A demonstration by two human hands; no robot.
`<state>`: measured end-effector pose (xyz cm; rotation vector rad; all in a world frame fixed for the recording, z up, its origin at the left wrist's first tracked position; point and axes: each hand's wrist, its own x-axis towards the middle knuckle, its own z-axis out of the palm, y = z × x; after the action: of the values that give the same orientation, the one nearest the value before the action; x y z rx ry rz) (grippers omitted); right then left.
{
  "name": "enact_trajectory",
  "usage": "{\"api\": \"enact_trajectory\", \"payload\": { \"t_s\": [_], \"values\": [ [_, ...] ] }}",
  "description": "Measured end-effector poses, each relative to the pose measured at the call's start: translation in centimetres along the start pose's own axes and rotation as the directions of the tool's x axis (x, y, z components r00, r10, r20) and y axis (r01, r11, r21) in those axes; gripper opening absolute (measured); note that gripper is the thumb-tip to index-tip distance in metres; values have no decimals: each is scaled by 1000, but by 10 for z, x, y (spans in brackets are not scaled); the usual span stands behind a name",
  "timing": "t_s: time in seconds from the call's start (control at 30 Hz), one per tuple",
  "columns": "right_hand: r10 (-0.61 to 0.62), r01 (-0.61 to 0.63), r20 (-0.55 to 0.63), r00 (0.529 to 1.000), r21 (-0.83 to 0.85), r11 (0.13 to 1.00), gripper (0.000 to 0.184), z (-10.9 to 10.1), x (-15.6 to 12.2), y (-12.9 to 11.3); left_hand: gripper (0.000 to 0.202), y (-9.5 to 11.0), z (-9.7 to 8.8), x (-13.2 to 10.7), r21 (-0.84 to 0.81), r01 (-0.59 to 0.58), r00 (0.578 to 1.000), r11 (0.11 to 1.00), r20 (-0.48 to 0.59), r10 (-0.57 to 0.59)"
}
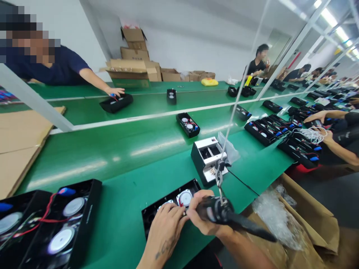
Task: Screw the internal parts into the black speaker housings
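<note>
Head view looks down on a green assembly bench (120, 243), where the right hand (201, 213) is clenched round a black electric screwdriver (217, 209) hanging from a thin suspension line (228, 127). The left hand (164, 231) bends over a black speaker housing (168, 198) lying flat on the bench, its fingers (171, 213) curled close beside a round silver speaker (185, 198). They seem to be pinning something down, but what they grasp, if anything, is hidden. The screwdriver's tip is hidden too, so I cannot tell whether it has met a screw. From here the split of labour looks sound: one hand steadies the work while the line carries the tool's weight. Keeping the driver square to the housing should stop it slipping. A larger black unit with red wires (91, 201) sits to the left, and a white-topped box (206, 158) stands farther along.
</note>
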<state>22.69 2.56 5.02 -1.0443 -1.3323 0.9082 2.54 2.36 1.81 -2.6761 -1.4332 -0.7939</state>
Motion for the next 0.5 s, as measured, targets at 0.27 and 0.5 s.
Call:
{"api": "enact_trajectory", "payload": {
  "t_s": [0.27, 0.5],
  "values": [
    [76, -83, -381, 922, 0, 997, 56, -76, 54, 21, 36, -100, -12, -20, -173, 400, 905, 900, 230, -358],
    [-84, -161, -509, 857, -418, 894, 84, -101, 18, 106, 35, -164, -5, 33, -182, 712, 702, 678, 147, -697]
  ]
}}
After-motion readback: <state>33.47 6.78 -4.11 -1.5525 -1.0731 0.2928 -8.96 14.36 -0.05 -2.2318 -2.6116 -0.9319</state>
